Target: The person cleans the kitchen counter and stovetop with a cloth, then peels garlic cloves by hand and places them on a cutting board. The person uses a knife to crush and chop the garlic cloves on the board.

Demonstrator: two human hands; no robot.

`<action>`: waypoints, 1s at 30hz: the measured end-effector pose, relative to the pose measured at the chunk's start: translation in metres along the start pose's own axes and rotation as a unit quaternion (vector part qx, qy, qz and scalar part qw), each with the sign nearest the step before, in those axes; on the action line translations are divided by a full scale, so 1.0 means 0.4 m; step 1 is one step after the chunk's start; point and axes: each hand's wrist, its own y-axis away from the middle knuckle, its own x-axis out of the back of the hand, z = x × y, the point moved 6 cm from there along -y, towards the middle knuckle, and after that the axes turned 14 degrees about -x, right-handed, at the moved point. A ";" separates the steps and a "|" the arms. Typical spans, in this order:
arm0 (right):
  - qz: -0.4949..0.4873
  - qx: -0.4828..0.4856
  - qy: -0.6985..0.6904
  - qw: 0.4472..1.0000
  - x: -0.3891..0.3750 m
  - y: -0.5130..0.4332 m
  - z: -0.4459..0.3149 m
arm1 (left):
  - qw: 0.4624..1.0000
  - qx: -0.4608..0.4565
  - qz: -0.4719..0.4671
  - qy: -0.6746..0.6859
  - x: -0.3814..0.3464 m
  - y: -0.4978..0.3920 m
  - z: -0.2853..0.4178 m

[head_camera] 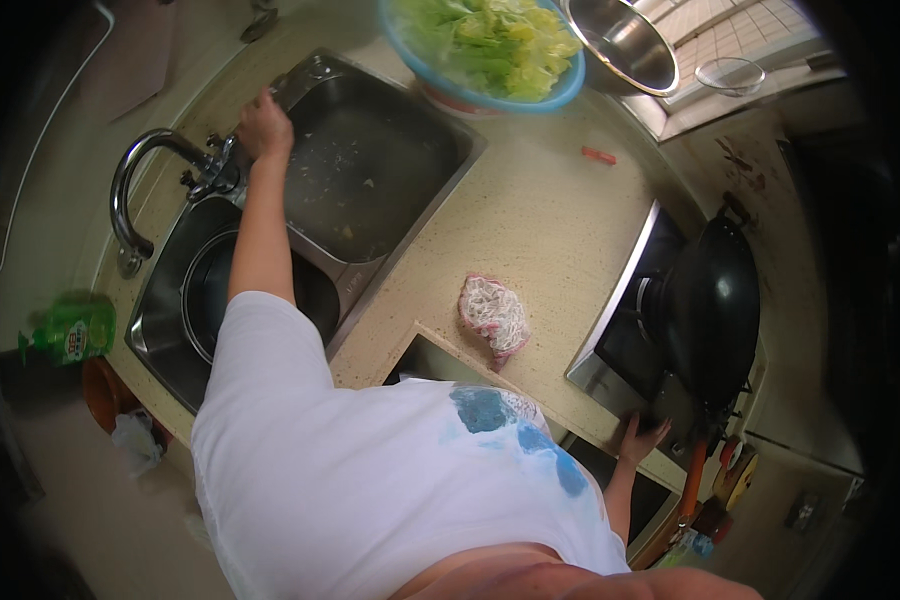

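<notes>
My left hand (266, 126) reaches over to the sink's back rim beside the chrome faucet (163, 142). Its fingers are curled, and what they touch is hidden. Right of it lies the stainless steel sink basin (375, 176), with pale scraps scattered in it. A round metal pot or basin (208, 289) sits in the nearer basin, partly behind my left arm. My right hand (643, 441), fingers apart, rests at the front of the gas stove (630, 360), near the orange handle (693, 480) of the black wok (716, 300).
A crumpled mesh cloth (493, 311) lies on the speckled counter (450, 232). Behind stand a blue basin (420, 69) of lettuce (502, 45) and a steel bowl (630, 45). A red object (598, 155) lies near the wall. A green soap bottle (82, 328) stands left.
</notes>
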 end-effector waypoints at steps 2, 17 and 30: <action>-0.012 -0.007 -0.055 0.998 0.001 0.001 -0.001 | 0.997 0.029 -0.057 -0.041 -0.027 -0.023 -0.032; -0.001 0.006 -0.062 0.998 0.006 0.008 -0.006 | 0.798 -0.345 -0.097 0.485 0.218 0.164 0.850; -0.017 -0.019 -0.068 0.997 0.020 0.010 -0.033 | 0.458 0.264 -0.261 0.808 -0.328 -0.159 1.326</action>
